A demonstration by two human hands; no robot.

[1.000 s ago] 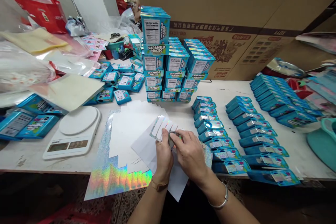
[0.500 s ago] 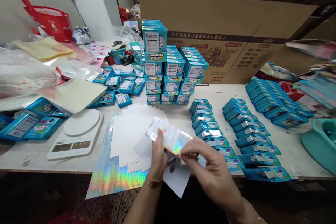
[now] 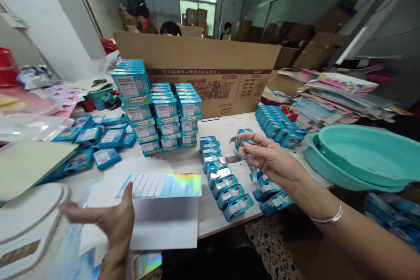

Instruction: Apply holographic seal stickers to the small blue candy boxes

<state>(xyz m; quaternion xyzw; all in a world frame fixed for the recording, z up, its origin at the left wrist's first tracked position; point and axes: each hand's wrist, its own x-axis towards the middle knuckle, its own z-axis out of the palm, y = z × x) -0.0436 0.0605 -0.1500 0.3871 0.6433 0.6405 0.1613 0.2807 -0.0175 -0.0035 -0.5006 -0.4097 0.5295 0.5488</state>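
Note:
My left hand (image 3: 110, 221) is spread, its thumb up beside a holographic sticker sheet (image 3: 183, 184) that lies on white paper (image 3: 167, 227); nothing is held in it. Over the rows of blue boxes, my right hand (image 3: 265, 155) pinches a thin curling clear strip (image 3: 233, 159) between thumb and fingers. Part of the strip dangles below the fingers. Beneath and left of that hand stands a row of blue boxes (image 3: 226, 182), several with shiny labels on top. Another row (image 3: 277, 201) is partly hidden behind the right hand.
Stacked blue boxes (image 3: 136, 85) stand before a cardboard panel (image 3: 210, 59). Loose boxes (image 3: 106, 157) and a scale (image 3: 29, 214) are at left. Teal basins (image 3: 367, 153) and piled sheets (image 3: 348, 92) are at right. People (image 3: 142, 15) are behind the panel.
The view has swung right and up. My left hand has let go of the sticker sheet, which now lies on the paper. My right hand has moved away over the boxes with a clear strip.

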